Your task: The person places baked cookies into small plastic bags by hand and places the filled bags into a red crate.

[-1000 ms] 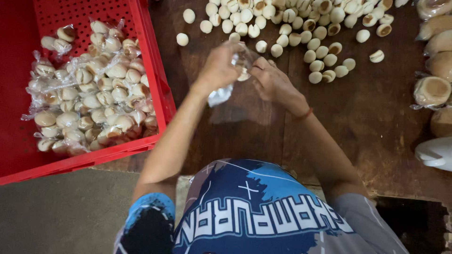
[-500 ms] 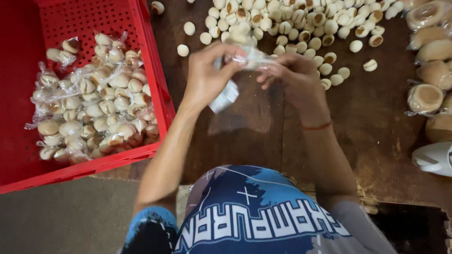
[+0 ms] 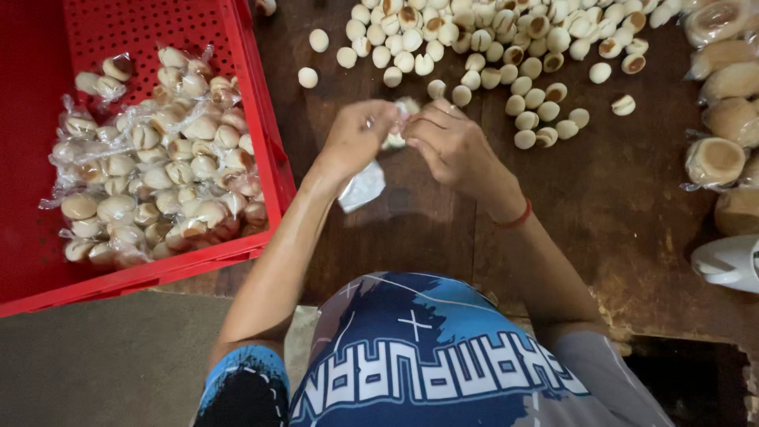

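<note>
Head view: over the dark wooden table (image 3: 617, 213), right of the red crate (image 3: 261, 142), the left hand (image 3: 356, 138) and right hand (image 3: 451, 142) meet fingertip to fingertip, both pinched on a small clear bag (image 3: 364, 186) hanging below the left, with small round cookies (image 3: 393, 141) between them.

Mostly hidden between the left hand (image 3: 357, 138) and right hand (image 3: 451, 142): a small bun (image 3: 394, 141). Cropped at right edge: wrapped buns (image 3: 715, 160) and a white object (image 3: 731, 261), kind unclear.
</note>
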